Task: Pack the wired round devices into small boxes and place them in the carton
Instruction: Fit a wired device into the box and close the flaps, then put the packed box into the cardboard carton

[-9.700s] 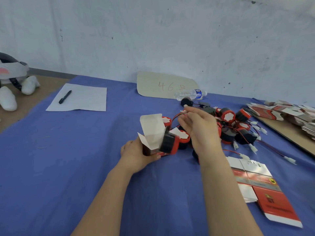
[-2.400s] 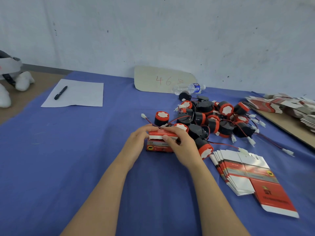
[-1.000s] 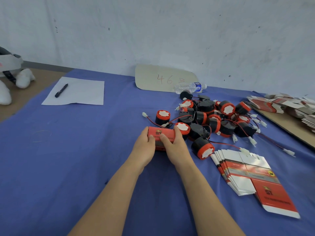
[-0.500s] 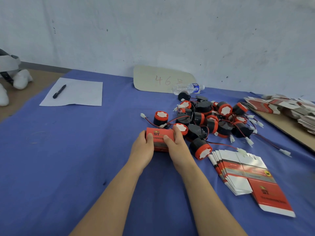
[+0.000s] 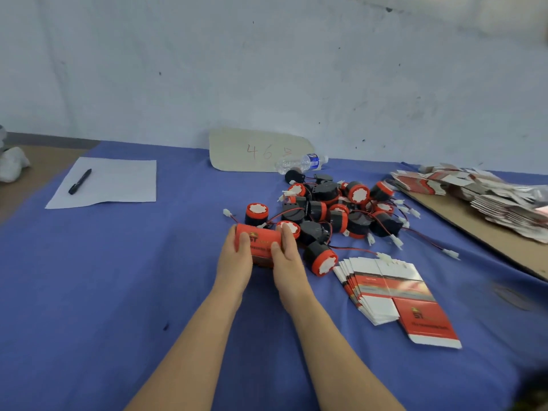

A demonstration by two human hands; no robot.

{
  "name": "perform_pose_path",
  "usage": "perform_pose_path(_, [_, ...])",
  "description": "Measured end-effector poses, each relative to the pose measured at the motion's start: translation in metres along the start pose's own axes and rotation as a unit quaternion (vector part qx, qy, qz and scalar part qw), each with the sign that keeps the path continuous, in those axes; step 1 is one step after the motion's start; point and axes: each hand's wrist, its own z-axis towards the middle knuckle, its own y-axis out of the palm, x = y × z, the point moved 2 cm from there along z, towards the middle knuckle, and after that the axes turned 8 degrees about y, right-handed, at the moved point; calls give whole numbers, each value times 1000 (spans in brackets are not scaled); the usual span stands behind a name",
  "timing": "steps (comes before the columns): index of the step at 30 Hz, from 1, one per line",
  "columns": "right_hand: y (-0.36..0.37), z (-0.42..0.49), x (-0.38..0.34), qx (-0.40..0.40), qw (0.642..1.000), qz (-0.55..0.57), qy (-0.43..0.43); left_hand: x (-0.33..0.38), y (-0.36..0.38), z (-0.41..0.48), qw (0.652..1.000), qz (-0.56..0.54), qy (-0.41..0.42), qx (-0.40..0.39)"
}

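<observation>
Roughly at the middle of the bench, a small red box [image 5: 257,243] with its flaps closed is held between both hands, printed side up. The left hand [image 5: 234,262] grips its left end and the right hand [image 5: 287,259] grips its right end; each thumb lies on the top face and the fingers curl round the far side. Whether the box rests on the blue cloth [image 5: 118,277] or sits just above it cannot be told.

Just beyond the box stands a lone round device [image 5: 256,213], black with a red cap, its red wire trailing to a white plug. Another device [image 5: 321,259] lies on its side just right of the right hand. Behind these, toward the far right of the bench, a pile of round devices [image 5: 341,207] lies tangled in wires and plugs.

Near the right hand, toward the near right corner, a fanned stack of flat box blanks [image 5: 391,295] lies on the cloth. At the right edge more flat blanks [image 5: 486,192] are heaped on a brown board [image 5: 474,232].

At the far edge a cardboard sign [image 5: 237,149] marked 46 leans on the wall, with a water bottle [image 5: 302,163] lying beside it. In the far left corner a pen [image 5: 80,181] lies on a sheet of paper [image 5: 118,185].
</observation>
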Motion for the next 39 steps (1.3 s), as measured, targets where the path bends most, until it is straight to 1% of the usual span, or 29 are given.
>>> perform_pose_path(2, [-11, -14, -20, 26, 996, 63, -58, 26, 11, -8, 997, -40, 62, 1])
perform_pose_path(5, [-56, -40, -64, 99, 976, 110, -157, 78, 43, -21, 984, -91, 150, -20])
perform_pose_path(7, [-107, -64, -93, 173, 954, 142, -199, 120, 83, -39, 970, -107, 207, -68])
perform_pose_path(8, [-137, -81, -107, 214, 940, 157, -215, 139, 110, -52, 963, -124, 216, -98])
perform_pose_path(10, [-201, -124, -128, 303, 907, 171, -238, 174, 168, -92, 948, -174, 199, -178])
perform_pose_path(12, [-264, -177, -141, 430, 860, 148, -232, 201, 230, -146, 921, -199, 176, -286])
perform_pose_path(13, [-293, -205, -145, 501, 828, 124, -220, 211, 259, -177, 903, -179, 179, -347])
perform_pose_path(15, [-340, -256, -146, 628, 757, 37, -176, 222, 306, -242, 851, -120, 183, -477])
perform_pose_path(16, [-356, -279, -145, 680, 720, -30, -135, 224, 323, -272, 822, -96, 172, -534])
perform_pose_path(17, [-368, -297, -143, 718, 684, -96, -89, 224, 334, -297, 797, -85, 152, -579])
perform_pose_path(18, [-375, -311, -141, 738, 657, -137, -72, 224, 341, -317, 776, -87, 121, -613])
perform_pose_path(19, [-379, -320, -138, 741, 648, -151, -88, 223, 345, -331, 759, -102, 81, -638])
perform_pose_path(20, [-379, -325, -135, 730, 656, -143, -125, 223, 346, -338, 749, -127, 42, -649])
perform_pose_path(21, [-376, -324, -133, 707, 678, -118, -165, 223, 345, -341, 747, -156, 16, -646])
perform_pose_path(22, [-370, -320, -131, 674, 708, -85, -193, 223, 339, -338, 756, -191, 3, -626])
perform_pose_path(24, [-356, -300, -127, 609, 763, -47, -212, 220, 325, -320, 797, -261, -13, -544])
perform_pose_path(25, [-348, -287, -123, 577, 788, -37, -213, 216, 316, -305, 826, -281, -11, -489])
perform_pose_path(26, [-339, -271, -117, 543, 813, -23, -210, 209, 308, -287, 861, -278, 8, -426])
perform_pose_path(28, [-320, -240, -103, 477, 859, 5, -185, 188, 287, -244, 928, -212, 75, -298])
perform_pose_path(30, [-301, -206, -83, 414, 903, -9, -118, 154, 264, -196, 967, -81, 123, -206])
perform_pose_path(31, [-292, -188, -72, 383, 920, -54, -66, 135, 252, -174, 977, 5, 124, -174])
perform_pose_path(32, [-283, -171, -59, 352, 928, -122, -11, 116, 239, -155, 978, 87, 110, -152])
perform_pose_path(34, [-265, -140, -34, 295, 917, -254, 81, 81, 217, -131, 969, 192, 50, -146])
perform_pose_path(36, [-249, -117, -17, 261, 900, -325, 126, 59, 205, -126, 955, 242, 4, -170])
perform_pose_path(38, [-236, -100, -8, 244, 888, -359, 150, 50, 201, -125, 948, 259, 1, -187])
perform_pose_path(39, [-232, -94, -5, 244, 887, -359, 159, 49, 201, -123, 947, 260, 2, -190])
